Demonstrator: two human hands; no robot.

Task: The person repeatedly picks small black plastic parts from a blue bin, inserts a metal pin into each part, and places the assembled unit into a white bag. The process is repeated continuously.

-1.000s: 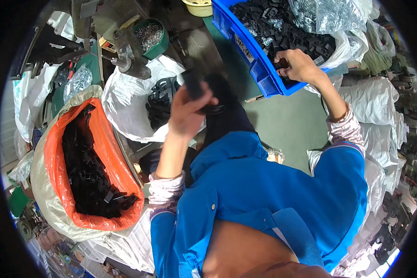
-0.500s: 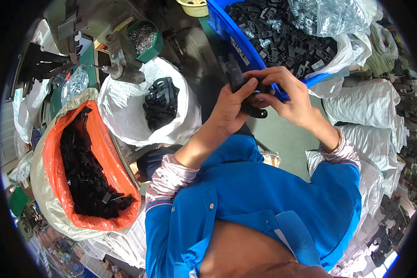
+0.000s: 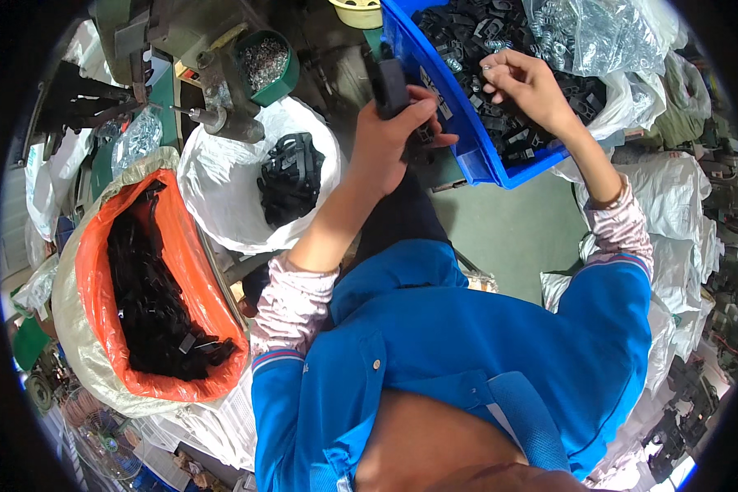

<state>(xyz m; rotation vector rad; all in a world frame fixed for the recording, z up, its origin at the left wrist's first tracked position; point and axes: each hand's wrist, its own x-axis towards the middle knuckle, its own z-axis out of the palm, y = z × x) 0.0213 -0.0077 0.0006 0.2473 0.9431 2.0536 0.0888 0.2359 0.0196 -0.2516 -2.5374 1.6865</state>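
Observation:
My left hand is closed around a long black plastic part, which stands roughly upright above the edge of the blue bin. Its lower end is hidden by my fingers. Over the blue bin, my right hand has thumb and fingers pinched on a small shiny metal piece, too small to make out fully. Beneath that hand lie many small black plastic pieces. Coil springs lie partly under clear plastic at the bin's far side.
To the left, a white sack holds black parts. Next to it, an orange-lined sack is full of black pieces. A green container of small metal bits stands near a machine spindle. White sacks are stacked at right.
My hands have moved apart. The right one has gone up and right, from the black part to over the blue bin. My left hand has shifted slightly up and left, still gripping the part.

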